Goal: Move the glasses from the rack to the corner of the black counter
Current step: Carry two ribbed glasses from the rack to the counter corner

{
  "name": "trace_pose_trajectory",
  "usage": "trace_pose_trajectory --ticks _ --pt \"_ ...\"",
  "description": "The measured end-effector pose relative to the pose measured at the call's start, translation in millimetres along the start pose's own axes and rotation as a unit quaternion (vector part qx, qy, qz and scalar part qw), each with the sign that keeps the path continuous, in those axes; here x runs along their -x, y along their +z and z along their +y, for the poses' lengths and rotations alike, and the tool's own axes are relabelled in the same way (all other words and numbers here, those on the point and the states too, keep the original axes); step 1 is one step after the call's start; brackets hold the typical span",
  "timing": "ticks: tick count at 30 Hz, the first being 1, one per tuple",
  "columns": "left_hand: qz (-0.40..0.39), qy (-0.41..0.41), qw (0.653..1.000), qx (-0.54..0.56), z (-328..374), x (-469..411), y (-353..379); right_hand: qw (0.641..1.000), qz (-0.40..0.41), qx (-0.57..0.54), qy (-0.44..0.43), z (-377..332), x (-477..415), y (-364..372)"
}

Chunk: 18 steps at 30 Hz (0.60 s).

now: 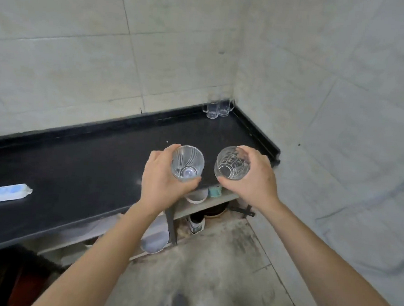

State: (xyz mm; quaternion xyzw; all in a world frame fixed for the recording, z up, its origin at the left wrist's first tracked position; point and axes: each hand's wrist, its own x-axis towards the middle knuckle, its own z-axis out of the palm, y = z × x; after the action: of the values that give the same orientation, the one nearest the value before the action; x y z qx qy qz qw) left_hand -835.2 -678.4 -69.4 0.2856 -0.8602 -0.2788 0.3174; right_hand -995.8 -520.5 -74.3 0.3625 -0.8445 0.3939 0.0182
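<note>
While both forearms reach forward over the front edge of the black surface [80,168], the left hand [163,174] wraps a clear swirl-patterned drinking glass [187,163] and the right hand [249,177] wraps a clear block-patterned drinking glass [231,163]. Each glass stands nearly upright, mouth facing up toward the camera, long axis roughly vertical, thumbs nearest the viewer and fingers curled round the far side. At about one o'clock from them, in the surface's far corner, stand two clear handled glass mugs [217,108], touching or nearly so. At nine o'clock lies a white power strip [2,194]; no writing on it is legible.
</note>
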Motion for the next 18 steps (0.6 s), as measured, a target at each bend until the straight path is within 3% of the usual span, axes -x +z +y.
trace_pose_trajectory --ticks 5,10,18 --pt "-0.04 0.023 0.999 -0.006 -13.3 -118.5 39.6 0.999 0.021 0.008 0.048 24.3 -97.8 6.1" --pt "-0.052 -0.009 0.999 0.012 -23.1 -198.5 103.7 0.995 0.028 0.003 0.091 76.0 -181.6 27.6" --pt "-0.067 -0.088 0.994 -0.015 -40.8 -317.5 232.4 0.993 -0.063 -0.003 0.1 199.9 -338.4 76.7"
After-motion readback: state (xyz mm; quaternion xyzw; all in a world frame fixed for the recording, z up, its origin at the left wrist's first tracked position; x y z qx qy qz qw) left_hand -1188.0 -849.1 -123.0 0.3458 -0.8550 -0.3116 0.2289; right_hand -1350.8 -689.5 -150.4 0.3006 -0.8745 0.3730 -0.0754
